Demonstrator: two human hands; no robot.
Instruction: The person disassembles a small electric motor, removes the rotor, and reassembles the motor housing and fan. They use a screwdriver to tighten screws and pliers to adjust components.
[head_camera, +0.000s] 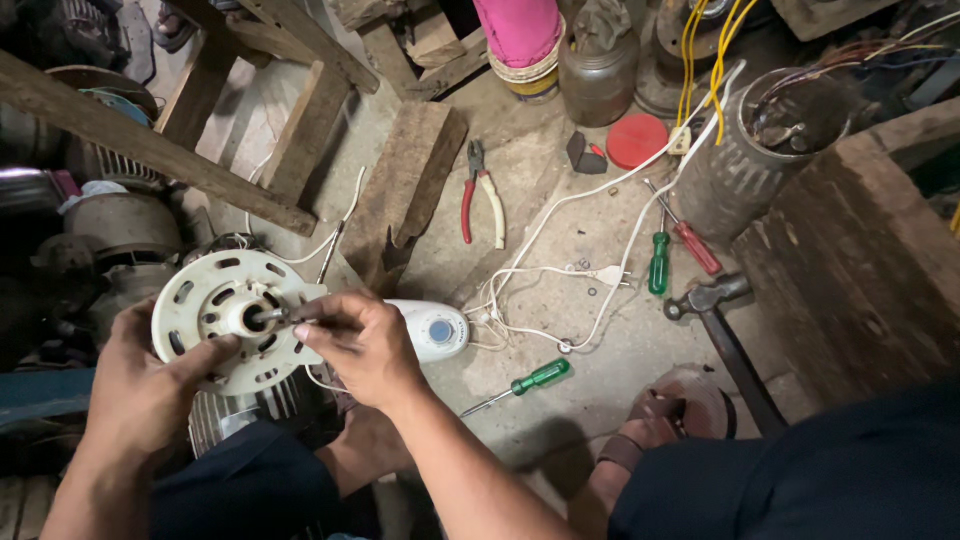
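— Left hand?
— Clamped on the rim of the white slotted fan housing, steadying it above the lap.
— Right hand?
— Fingers pinched together on a thin tool aimed at the hub; green screwdriver on the floor near by

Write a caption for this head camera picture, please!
Two hands, left hand and right hand, hold a white fan motor housing.
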